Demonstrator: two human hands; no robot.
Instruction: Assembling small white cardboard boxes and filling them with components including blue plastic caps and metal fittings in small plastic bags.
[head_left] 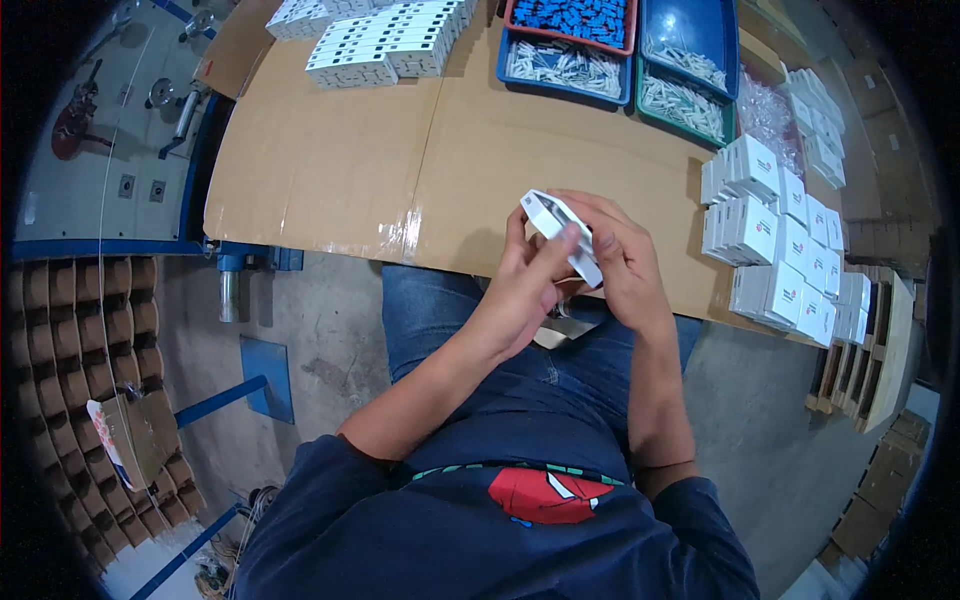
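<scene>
Fingers [515,233] of the left hand [522,290] and right hand [632,265] both hold the white box [547,216] between them, its long axis slanting from far left to near right.

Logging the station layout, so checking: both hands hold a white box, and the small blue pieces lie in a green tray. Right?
Not quite: the head view shows the small blue pieces in a red tray, not a green one. The left hand and right hand do both hold a white box.
</scene>
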